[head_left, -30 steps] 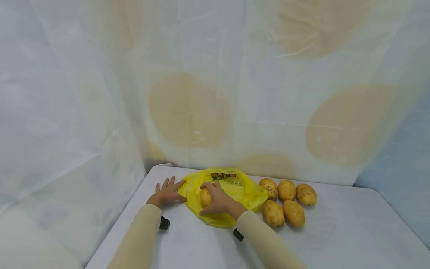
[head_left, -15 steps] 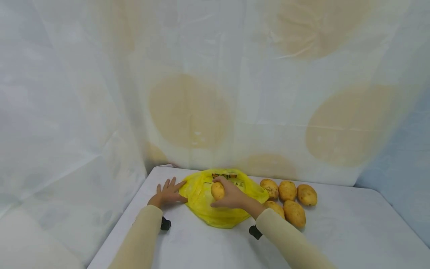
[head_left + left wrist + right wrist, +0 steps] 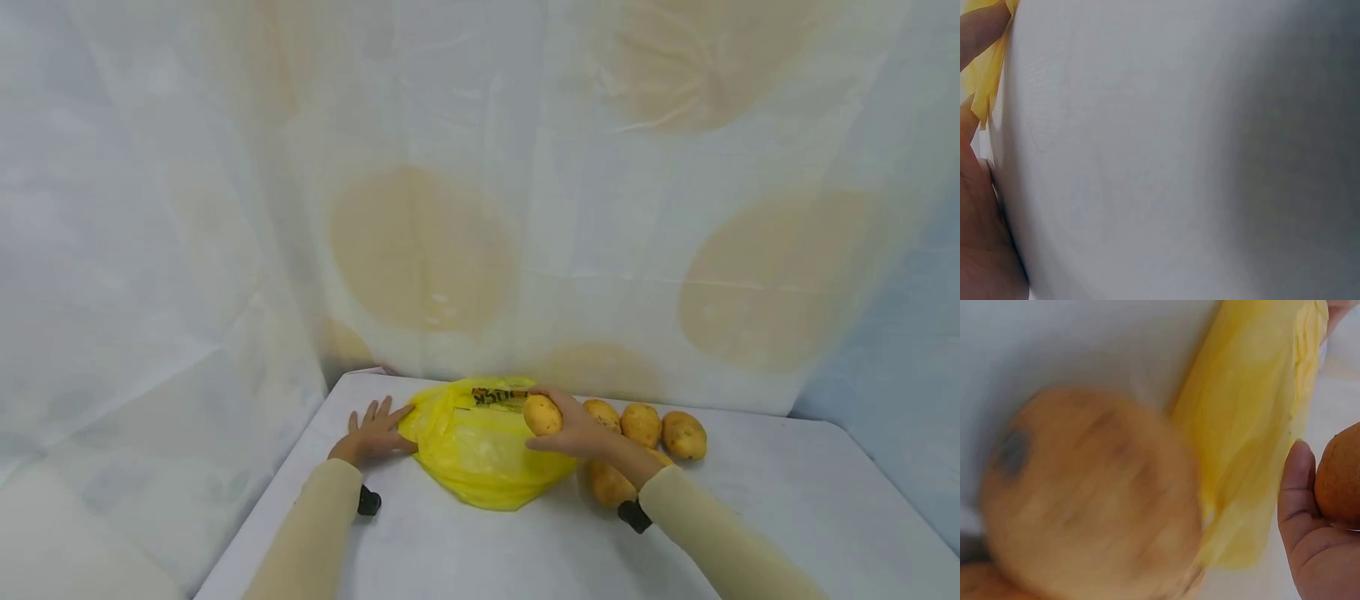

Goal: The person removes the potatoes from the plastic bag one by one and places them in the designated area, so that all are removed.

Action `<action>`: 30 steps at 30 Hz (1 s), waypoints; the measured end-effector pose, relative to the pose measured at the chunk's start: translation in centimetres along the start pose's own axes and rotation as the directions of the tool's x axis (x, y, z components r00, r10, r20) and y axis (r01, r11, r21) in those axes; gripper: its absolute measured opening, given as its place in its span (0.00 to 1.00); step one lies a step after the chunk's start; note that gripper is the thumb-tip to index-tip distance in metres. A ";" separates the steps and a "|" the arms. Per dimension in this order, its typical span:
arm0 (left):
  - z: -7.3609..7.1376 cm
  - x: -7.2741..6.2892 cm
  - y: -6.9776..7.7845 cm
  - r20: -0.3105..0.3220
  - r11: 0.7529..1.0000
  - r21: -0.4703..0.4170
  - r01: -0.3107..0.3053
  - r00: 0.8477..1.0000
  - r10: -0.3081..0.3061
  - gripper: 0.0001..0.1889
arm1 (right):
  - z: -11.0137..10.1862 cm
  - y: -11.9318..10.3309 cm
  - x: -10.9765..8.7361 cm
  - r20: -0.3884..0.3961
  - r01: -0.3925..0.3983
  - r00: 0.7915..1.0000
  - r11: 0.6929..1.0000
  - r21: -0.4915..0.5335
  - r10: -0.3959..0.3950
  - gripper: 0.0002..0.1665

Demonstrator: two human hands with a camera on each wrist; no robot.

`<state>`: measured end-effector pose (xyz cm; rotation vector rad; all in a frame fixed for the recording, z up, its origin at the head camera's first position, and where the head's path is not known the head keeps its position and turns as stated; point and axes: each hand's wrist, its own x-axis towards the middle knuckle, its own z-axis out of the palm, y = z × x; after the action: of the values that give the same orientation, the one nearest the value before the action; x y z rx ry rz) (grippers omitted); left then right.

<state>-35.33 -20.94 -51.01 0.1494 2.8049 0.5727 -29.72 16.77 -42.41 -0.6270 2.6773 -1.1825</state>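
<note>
My right hand (image 3: 581, 429) holds a potato (image 3: 542, 415) over the right side of a yellow plastic bag (image 3: 487, 458) with dark printing. In the right wrist view the thumb (image 3: 1297, 487) lies along the held potato. Fingers spread, my left hand (image 3: 372, 435) rests flat on the table, its fingertips and thumb at the bag's left edge. The left wrist view shows thumb and finger against a fold of the yellow plastic (image 3: 986, 94). Several other potatoes (image 3: 641, 425) lie grouped right of the bag, some partly hidden behind my right hand and forearm.
A white-covered table (image 3: 480, 554) carries everything. One blurred potato (image 3: 1094, 494) is large and close in the right wrist view. A pale sheet with tan spots (image 3: 423, 250) hangs behind the table, and more sheeting (image 3: 150, 292) closes in the left side.
My right hand has lifted the potato from over the middle of the bag and carried it right, toward the other potatoes. The left hand has stayed in place.
</note>
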 end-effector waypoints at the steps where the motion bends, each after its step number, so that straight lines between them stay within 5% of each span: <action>1: 0.2 0.2 -0.1 -0.001 1.000 0.000 0.002 1.000 -0.002 0.46 | -0.5 0.3 -0.5 -0.006 -0.009 1.000 1.000 -0.006 0.009 0.50; 8: 1.0 1.6 -0.9 -0.004 1.000 -0.013 0.000 1.000 0.000 0.47 | -3.4 2.1 -3.5 -0.064 -0.037 0.997 0.999 -0.026 0.035 0.49; 18: 0.0 -0.4 -0.1 0.004 1.000 -0.019 0.000 1.000 0.000 0.47 | -7.3 4.2 -7.8 -0.099 -0.179 0.978 0.983 0.037 0.182 0.48; 24: -0.2 -0.5 -0.2 -0.005 1.000 -0.021 -0.015 1.000 0.015 0.47 | -8.3 6.2 -9.8 -0.164 -0.092 0.982 0.996 0.021 0.094 0.47; 30: -0.4 -0.3 -0.9 -0.015 1.000 -0.010 -0.013 1.000 0.013 0.46 | -8.6 7.7 -11.5 -0.255 -0.065 0.967 0.986 -0.155 0.023 0.46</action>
<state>-35.17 -21.92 -50.96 0.1625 2.8174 0.5933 -24.33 32.10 -42.58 -0.4623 3.0072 -1.1080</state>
